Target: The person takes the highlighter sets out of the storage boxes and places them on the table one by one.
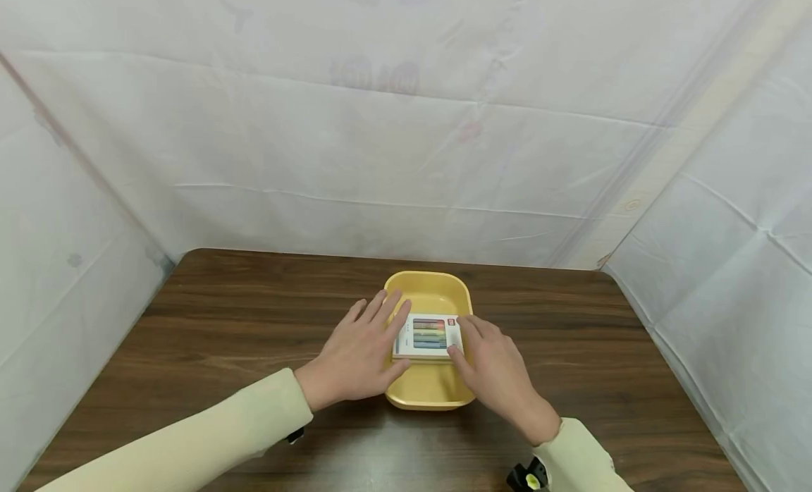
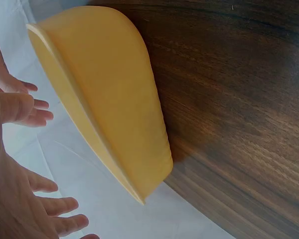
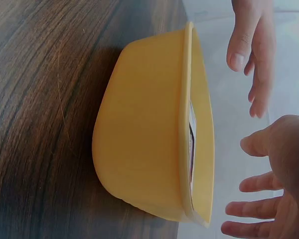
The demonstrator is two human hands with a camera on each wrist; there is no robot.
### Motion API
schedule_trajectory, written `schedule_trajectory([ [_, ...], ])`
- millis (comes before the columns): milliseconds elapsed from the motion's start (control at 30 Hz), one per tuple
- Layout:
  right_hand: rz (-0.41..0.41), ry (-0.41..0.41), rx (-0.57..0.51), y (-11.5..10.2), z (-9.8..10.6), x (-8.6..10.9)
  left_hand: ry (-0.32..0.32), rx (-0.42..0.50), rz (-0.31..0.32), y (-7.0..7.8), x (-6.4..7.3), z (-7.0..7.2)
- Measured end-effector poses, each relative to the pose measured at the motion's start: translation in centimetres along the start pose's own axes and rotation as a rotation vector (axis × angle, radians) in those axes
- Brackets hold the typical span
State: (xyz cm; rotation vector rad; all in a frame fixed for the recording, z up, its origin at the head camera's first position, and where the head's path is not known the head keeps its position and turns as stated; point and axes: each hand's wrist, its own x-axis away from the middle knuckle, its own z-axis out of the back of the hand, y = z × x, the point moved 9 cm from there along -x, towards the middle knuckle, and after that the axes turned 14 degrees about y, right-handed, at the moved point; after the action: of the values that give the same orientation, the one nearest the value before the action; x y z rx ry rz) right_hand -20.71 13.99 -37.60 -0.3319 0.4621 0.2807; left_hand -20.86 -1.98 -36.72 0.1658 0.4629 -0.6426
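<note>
A yellow plastic tub (image 1: 426,393) stands on the table. Inside it lies a white box (image 1: 403,345) whose front window shows several coloured sticks, perhaps crayons or markers. My left hand (image 1: 358,354) hovers over the tub's left rim with fingers straight and spread. On the opposite side, my right hand (image 1: 497,369) is above the right rim, its fingers relaxed. Both wrist views show the hands apart from the tub, holding nothing. In the right wrist view, only a thin edge of the box (image 3: 192,144) shows past the tub's rim.
The dark wood table (image 1: 266,302) has rounded back corners. White cloth (image 1: 380,146) hangs behind it and along both sides. A black strap with a small device (image 1: 529,476) sits at the right wrist.
</note>
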Motion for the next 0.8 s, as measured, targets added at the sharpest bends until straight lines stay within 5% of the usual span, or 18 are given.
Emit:
schedule_trajectory([
  [800, -0.056, -0.003, 0.053, 1.8, -0.5, 1.1, -0.044, 0.031, -0.017, 0.6, -0.8, -2.0],
])
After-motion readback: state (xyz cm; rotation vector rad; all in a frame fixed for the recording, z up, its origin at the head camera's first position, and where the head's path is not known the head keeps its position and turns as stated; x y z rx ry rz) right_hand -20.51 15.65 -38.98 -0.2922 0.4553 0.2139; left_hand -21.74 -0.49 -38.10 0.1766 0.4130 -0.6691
